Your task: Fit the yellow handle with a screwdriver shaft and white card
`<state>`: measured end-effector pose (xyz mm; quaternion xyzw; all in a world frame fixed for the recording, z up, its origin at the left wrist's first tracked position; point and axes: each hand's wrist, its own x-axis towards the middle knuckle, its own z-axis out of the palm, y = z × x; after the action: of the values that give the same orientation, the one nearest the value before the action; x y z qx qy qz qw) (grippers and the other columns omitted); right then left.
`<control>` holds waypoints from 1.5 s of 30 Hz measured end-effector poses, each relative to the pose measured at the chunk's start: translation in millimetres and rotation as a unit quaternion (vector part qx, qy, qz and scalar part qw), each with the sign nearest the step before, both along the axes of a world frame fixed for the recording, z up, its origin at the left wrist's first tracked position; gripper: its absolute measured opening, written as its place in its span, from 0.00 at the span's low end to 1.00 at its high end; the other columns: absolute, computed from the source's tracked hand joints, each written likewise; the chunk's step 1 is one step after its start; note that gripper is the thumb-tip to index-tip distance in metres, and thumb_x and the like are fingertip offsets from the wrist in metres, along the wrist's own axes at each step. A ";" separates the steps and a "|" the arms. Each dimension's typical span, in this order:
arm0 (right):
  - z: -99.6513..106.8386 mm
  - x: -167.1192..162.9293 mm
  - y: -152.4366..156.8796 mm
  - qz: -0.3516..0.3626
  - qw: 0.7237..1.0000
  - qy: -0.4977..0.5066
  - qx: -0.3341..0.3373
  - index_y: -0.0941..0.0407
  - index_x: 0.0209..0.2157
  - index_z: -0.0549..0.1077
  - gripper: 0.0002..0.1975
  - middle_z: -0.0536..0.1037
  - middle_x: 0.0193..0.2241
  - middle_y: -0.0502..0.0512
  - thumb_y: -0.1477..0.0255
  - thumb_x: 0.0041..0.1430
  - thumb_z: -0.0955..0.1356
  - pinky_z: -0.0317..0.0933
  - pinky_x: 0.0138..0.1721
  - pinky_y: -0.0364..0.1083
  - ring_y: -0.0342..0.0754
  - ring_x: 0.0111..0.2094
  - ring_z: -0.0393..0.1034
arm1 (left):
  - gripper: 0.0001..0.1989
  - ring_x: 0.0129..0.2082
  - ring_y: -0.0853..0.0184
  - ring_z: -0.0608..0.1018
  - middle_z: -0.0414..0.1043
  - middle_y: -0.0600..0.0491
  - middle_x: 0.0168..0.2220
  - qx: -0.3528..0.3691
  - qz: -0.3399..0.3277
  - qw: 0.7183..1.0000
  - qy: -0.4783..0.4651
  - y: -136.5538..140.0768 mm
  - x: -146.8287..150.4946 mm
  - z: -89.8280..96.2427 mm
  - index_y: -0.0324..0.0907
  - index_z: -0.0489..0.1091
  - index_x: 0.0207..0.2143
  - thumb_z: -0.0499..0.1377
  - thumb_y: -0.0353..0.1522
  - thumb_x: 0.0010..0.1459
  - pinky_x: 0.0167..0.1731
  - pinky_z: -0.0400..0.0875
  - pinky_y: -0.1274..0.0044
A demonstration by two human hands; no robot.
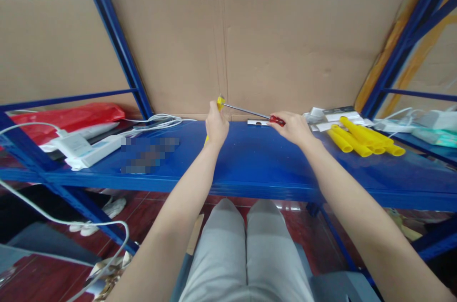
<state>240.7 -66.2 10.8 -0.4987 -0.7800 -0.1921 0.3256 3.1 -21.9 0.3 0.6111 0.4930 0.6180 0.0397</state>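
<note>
My left hand is closed around a yellow tool, whose top shows above the fist and whose lower end peeks out below it; its exact kind is hard to make out. In my right hand is a screwdriver with a red handle. Its long metal shaft points left, and the tip meets or comes very close to the top of the yellow tool. Both hands are above the blue shelf. Behind the right hand lies a small white strip.
Several yellow tubes lie at the right, beside small boxes and papers. At the left are a white power strip, coiled white cable and a red bag. A cardboard sheet stands along the back.
</note>
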 end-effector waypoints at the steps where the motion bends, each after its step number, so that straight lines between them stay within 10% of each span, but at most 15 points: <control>1: -0.7 0.3 1.8 0.003 1.000 0.006 -0.001 0.55 0.43 0.74 0.14 0.79 0.40 0.60 0.63 0.61 0.64 0.58 0.35 0.46 0.54 0.40 0.72 | 0.11 0.49 0.57 0.77 0.73 0.46 0.45 0.008 0.008 1.000 0.001 1.6 -0.5 -0.5 0.43 0.61 0.48 0.53 0.34 0.63 0.44 0.70 0.73; 45: 0.9 -4.8 -5.2 -0.012 0.998 -0.059 0.010 0.56 0.40 0.73 0.15 0.79 0.38 0.62 0.63 0.65 0.59 0.55 0.32 0.46 0.54 0.38 0.73 | 0.10 0.47 0.57 0.78 0.74 0.45 0.44 0.051 0.053 0.997 0.029 8.7 -5.9 -4.8 0.43 0.62 0.46 0.51 0.34 0.62 0.46 0.71 0.69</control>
<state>235.9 -71.4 11.7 -0.4923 -0.7898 -0.2331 0.2821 -2.8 -13.3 -4.5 0.6029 0.4936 0.6255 -0.0392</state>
